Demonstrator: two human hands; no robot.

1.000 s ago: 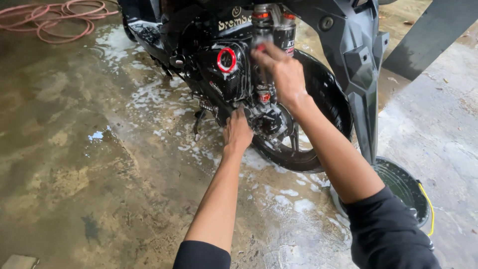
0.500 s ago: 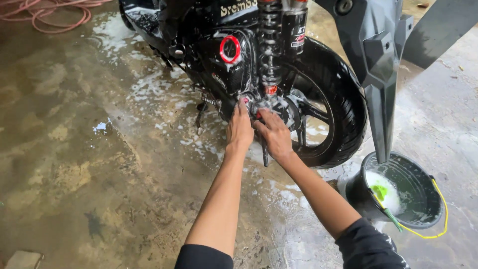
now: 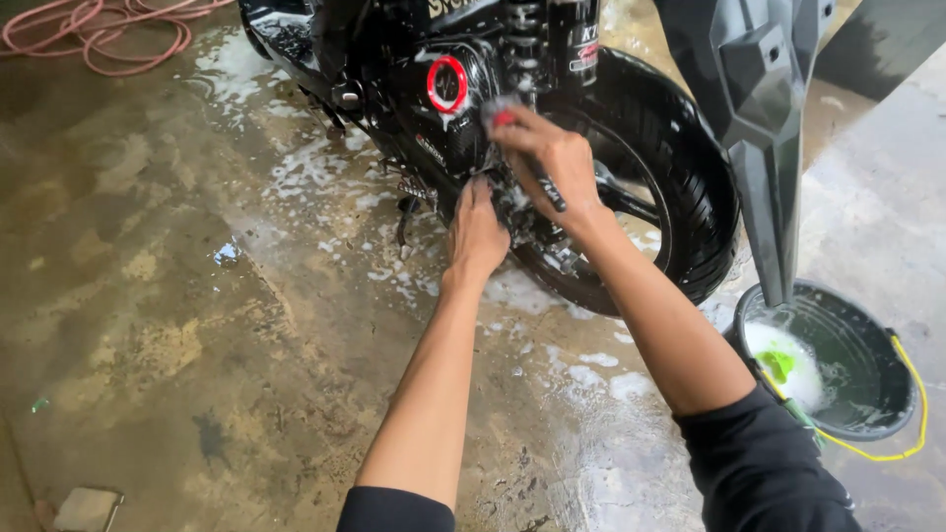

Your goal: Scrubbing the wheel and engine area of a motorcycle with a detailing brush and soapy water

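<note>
The brush [image 3: 537, 182], a slim dark tool with a red bit near its head, sits in the right hand [image 3: 552, 163]. Fingers are closed round its handle; the handle's end sticks out below the palm, pointing down and right. The brush head is pressed to the engine case [image 3: 448, 138] just beyond the fingertips, beside the red ring [image 3: 446, 84].

Left hand [image 3: 476, 234]: laid flat, fingers together and stretched forward, tips touching the underside of the case just below the right hand. It grips nothing that can be seen; whether a cloth lies under it cannot be told.

The rear wheel [image 3: 680, 197] stands directly behind both hands, its tyre black and wet. The shock [image 3: 532, 39] rises above the right knuckles. A grey tail panel [image 3: 764, 148] hangs down to the right of the wrist.

Suds [image 3: 305, 167] lie on the wet floor [image 3: 148, 296] to the left of and under the fingers, and a patch shows near the right forearm. A black bucket [image 3: 867, 404] with a yellow handle stands to the right of the right elbow, holding foamy water and something green. A pink hose [image 3: 89, 30] is coiled well away, at far left.

Judgement: scrubbing is in mid-course. The case and wheel look soaped, foam is not yet rinsed off, and the hose lies unused.
</note>
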